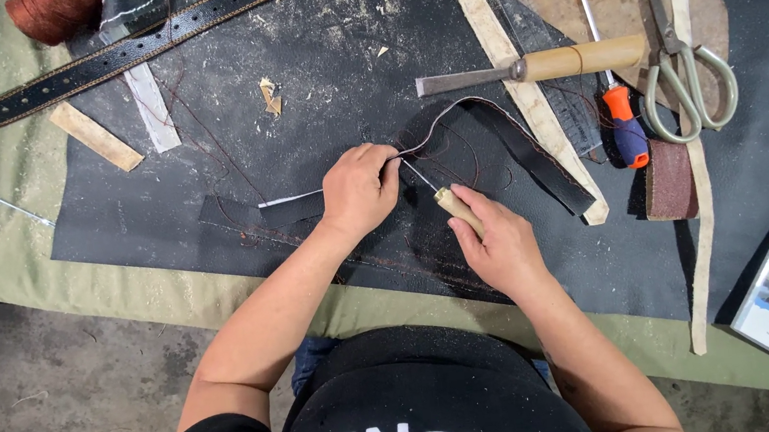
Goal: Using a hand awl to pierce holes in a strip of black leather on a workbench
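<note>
You work on a black leather sheet (314, 108) that lies over an olive-green cloth (3, 173). The strap (521, 147) you pinch is black with a line of reddish-brown stitching, and a dark red thread (201, 131) runs loose across the sheet. Your awl (446, 201) has a pale wooden handle and a silver point. The chisel (541, 64) also has a light wood handle with a grey blade. The screwdriver (624, 116) has an orange and blue grip. The scissors (687, 75) have pale grey-green handles. The belt (106, 55) at top left is black with tan stitches. The spool (48, 13) is rust red. The floor (48, 399) is grey.
</note>
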